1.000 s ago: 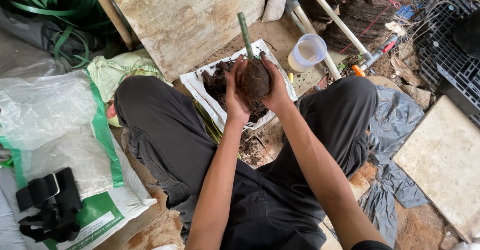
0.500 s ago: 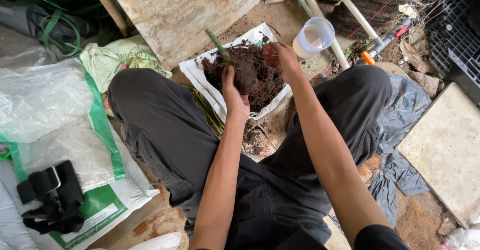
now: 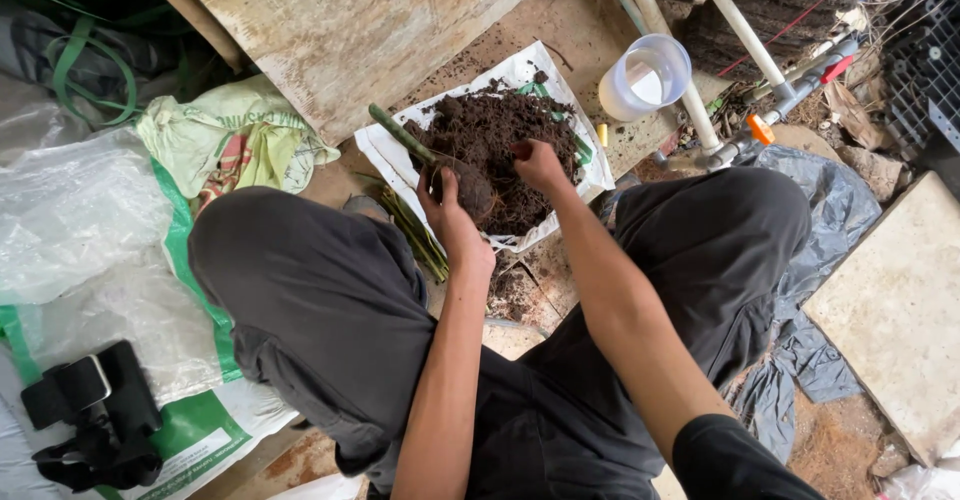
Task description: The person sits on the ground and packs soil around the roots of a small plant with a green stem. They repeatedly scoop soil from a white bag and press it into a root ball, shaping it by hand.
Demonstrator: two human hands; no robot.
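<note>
A heap of dark soil [image 3: 500,135] lies on a white sheet [image 3: 385,155] on the ground between my knees. My left hand [image 3: 450,215] grips a brown soil ball [image 3: 475,192] at the base of a green plant stem [image 3: 400,138], which slants up to the left. My right hand [image 3: 535,165] rests in the soil heap, fingers curled into the dirt.
A clear plastic cup [image 3: 645,78] stands beyond the sheet by white pipes [image 3: 735,25]. A wooden board [image 3: 340,20] leans at the back. Plastic bags [image 3: 70,220], a green-and-white sack [image 3: 200,430] and a black strap device [image 3: 90,415] lie left. A stone slab [image 3: 900,310] sits right.
Both hands held the soil ball up a second ago. They have lowered to the heap; the right hand let go and moved into the loose soil, and the stem tipped left.
</note>
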